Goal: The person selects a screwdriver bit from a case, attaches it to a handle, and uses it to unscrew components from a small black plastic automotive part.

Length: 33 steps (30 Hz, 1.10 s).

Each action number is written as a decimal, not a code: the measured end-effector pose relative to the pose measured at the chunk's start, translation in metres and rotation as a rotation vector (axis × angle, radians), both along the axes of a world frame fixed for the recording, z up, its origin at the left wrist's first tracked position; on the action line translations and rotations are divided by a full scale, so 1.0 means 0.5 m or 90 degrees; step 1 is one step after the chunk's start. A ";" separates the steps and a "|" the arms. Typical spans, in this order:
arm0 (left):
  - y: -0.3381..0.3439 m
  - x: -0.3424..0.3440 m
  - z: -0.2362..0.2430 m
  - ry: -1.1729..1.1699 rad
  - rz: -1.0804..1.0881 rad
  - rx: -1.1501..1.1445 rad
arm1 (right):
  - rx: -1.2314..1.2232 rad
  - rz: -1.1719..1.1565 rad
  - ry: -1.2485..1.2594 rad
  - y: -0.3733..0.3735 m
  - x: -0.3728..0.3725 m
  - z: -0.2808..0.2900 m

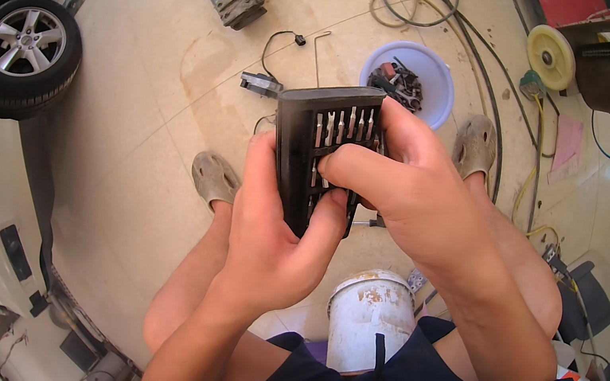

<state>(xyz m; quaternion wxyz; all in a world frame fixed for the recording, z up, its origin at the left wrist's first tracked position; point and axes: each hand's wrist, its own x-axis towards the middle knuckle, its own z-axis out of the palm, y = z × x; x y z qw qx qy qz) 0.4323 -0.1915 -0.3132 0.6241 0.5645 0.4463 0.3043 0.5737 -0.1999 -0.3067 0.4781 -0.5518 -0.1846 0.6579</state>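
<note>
Both my hands hold up a black screwdriver bit case (294,148), tilted, with rows of small silver bits (341,122) in its slots. My left hand (256,243) is closed round the near left side of the case, its thumb over the lower end of the slots. My right hand (422,190) grips the right edge, with the thumb bent across the middle row of bits. That thumb hides several bits, and I cannot tell whether it presses on one. The fingers behind the case are mostly hidden.
Beyond the case, a white basin (439,92) holds metal parts. Near it lie a bent rod (316,59) and a black part with a cable (262,85). Hoses (477,54) run along the right. A stained white bucket (371,315) stands between my legs. A car wheel (26,51) is at left.
</note>
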 end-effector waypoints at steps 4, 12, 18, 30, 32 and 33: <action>0.009 0.007 0.015 -0.006 0.007 -0.101 | 0.003 -0.002 -0.009 0.000 0.007 -0.006; 0.021 -0.006 0.005 0.093 0.002 0.162 | 0.030 -0.039 -0.129 0.008 0.018 0.008; 0.031 -0.002 0.003 0.124 0.005 0.130 | 0.047 -0.001 -0.284 -0.004 0.010 -0.005; 0.034 -0.009 -0.041 0.399 -0.098 0.422 | 0.026 0.169 -0.408 -0.022 0.012 -0.062; 0.039 -0.016 -0.051 0.383 -0.099 0.418 | 0.019 0.201 -0.391 -0.023 0.020 -0.068; 0.042 -0.021 -0.053 0.376 -0.094 0.418 | 0.018 0.217 -0.383 -0.022 0.025 -0.072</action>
